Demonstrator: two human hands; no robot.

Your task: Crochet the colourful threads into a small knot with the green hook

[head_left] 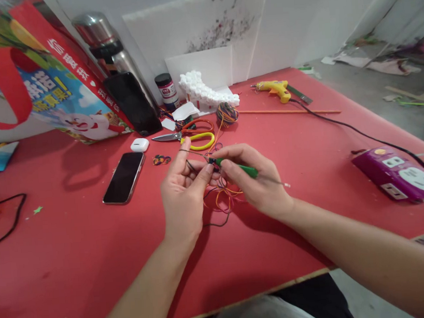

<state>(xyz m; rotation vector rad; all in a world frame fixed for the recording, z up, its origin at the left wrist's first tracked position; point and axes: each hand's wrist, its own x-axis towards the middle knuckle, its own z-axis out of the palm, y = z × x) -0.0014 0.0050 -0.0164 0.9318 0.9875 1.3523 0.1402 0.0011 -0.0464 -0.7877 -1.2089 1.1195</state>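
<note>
My left hand (pixel 185 185) pinches a small dark knotted piece of cord (pixel 214 163) between thumb and fingers, its index finger raised with a dark strand across it. My right hand (pixel 257 177) is closed around a slim green-handled tool (pixel 248 169), whose left end meets the knotted piece; its tip is hidden. A thin grey length with a pale end sticks out behind the right hand. Below both hands, loops of orange, pink and dark cord (pixel 224 201) lie on the red table (pixel 132 261). Just beyond are scissors (pixel 199 141) with red and yellow handles and a multicoloured cord ball (pixel 227 114).
Left of my hands lie a phone (pixel 123 177), a white earphone case (pixel 140 144) and a small cord bundle (pixel 161 159). A propped phone (pixel 133 104), flask, jar (pixel 167 90) and gift bag stand behind. At right are a yellow glue gun (pixel 273 90) and purple power strip (pixel 398 172).
</note>
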